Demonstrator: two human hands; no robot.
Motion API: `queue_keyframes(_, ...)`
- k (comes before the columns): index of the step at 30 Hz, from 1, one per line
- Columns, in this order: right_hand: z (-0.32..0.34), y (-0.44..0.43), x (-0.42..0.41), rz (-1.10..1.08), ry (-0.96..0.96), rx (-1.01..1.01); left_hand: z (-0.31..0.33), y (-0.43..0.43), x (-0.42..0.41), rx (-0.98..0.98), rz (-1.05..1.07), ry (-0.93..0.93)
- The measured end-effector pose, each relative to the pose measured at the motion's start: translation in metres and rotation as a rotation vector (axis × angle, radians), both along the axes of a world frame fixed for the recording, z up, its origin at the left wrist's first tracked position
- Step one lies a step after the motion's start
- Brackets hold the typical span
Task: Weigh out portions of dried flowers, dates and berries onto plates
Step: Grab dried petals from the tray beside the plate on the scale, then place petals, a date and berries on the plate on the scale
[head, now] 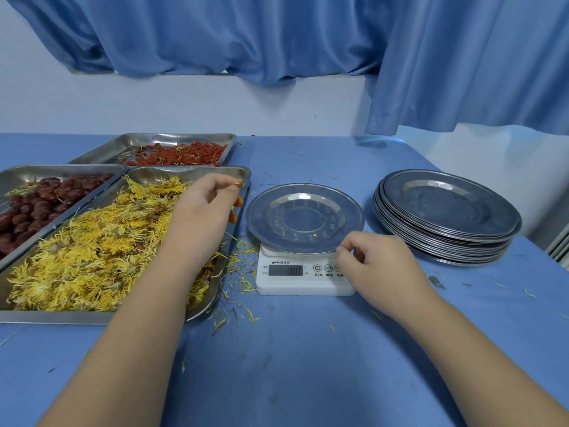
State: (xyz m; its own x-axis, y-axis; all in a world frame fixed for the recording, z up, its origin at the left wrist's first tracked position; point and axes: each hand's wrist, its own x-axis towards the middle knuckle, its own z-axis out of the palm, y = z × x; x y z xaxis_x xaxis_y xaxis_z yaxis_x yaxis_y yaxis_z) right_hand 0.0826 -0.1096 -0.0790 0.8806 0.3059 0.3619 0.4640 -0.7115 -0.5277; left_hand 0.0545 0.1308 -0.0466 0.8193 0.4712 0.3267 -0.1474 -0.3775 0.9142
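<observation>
The plate (304, 217) lies flat, face up, on the scale (304, 282) in the middle of the bench (308, 359). Its near rim meets the curled fingers (343, 252) of the right hand (378, 263); I cannot tell whether they grip it. The left hand (203, 208) hovers over the far right corner of the flower tray (61, 317), its fingers curled; whether they hold anything is unclear.

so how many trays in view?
3: berries tray at the back, dates tray at left, cut off by the frame, flowers tray nearest, beside the scale. More may lie out of frame.
</observation>
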Motion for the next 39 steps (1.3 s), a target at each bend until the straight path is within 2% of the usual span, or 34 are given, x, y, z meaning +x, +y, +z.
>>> queue_keyframes(11,0.03,0.042,0.016,0.019,-0.378,0.101,-0.003,-0.005,-0.007,0.092,-0.081,-0.032)
queue_keyframes(15,0.017,0.035,0.016,0.082,-0.437,0.079,0.002,0.001,-0.011,0.194,-0.048,-0.085)
queue_keyframes(19,0.011,0.032,0.013,0.143,-0.426,0.061,0.018,0.026,-0.023,0.178,0.068,-0.136)
queue_keyframes(24,0.011,0.039,0.014,0.181,-0.378,0.095,0.048,0.097,-0.032,0.592,0.185,0.115)
queue_keyframes(28,0.008,0.038,0.012,0.208,-0.358,0.101,0.056,0.138,-0.029,0.863,0.041,0.484)
queue_keyframes(30,0.009,0.037,0.013,0.199,-0.339,0.125,0.054,0.145,-0.025,0.955,-0.022,0.606)
queue_keyframes(34,0.009,0.034,0.014,0.188,-0.324,0.149,0.044,0.145,-0.019,0.91,-0.107,0.718)
queue_keyframes(39,0.008,0.031,0.016,0.169,-0.295,0.181,0.041,0.147,-0.017,0.848,-0.077,0.64)
